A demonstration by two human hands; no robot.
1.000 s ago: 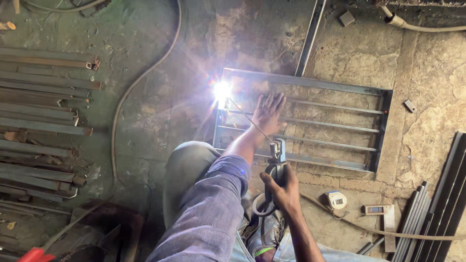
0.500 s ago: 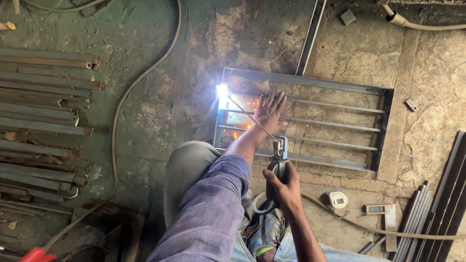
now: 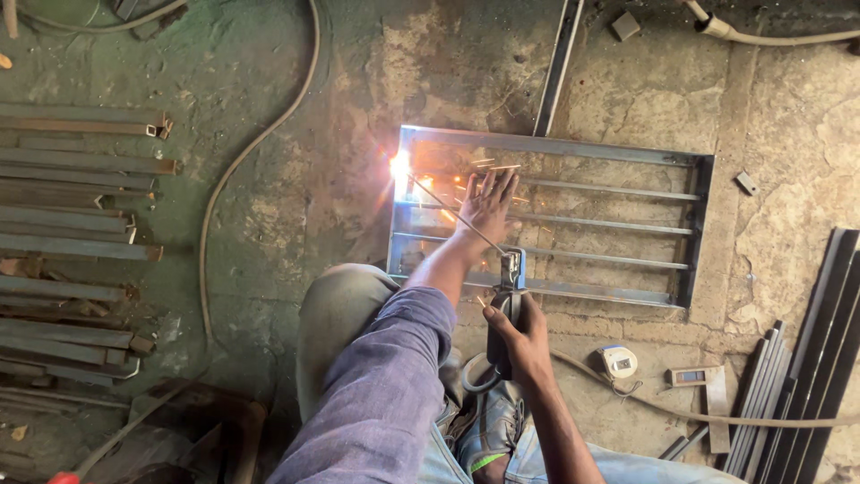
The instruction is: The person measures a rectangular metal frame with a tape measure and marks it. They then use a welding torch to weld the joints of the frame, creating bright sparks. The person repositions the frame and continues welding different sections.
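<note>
A rectangular metal grille frame (image 3: 555, 148) with thin horizontal bars lies flat on the concrete floor. My left hand (image 3: 488, 202) presses flat on its bars, fingers spread. My right hand (image 3: 524, 336) grips a welding electrode holder (image 3: 509, 296), whose thin rod runs up-left to the frame's left upright. A bright arc (image 3: 399, 166) glows there, throwing orange sparks across the top bars. My bent knee (image 3: 345, 314) sits just below the frame.
Long steel sections (image 3: 72, 215) lie stacked at the left. A cable (image 3: 224, 188) curves over the floor. A tape measure (image 3: 618, 361) and a small square (image 3: 703, 385) lie at lower right, beside dark steel strips (image 3: 806, 358). One bar (image 3: 557, 67) leans above the frame.
The arc has shrunk from a wide white flare to a smaller glow with sparks flying right. My hands have hardly moved.
</note>
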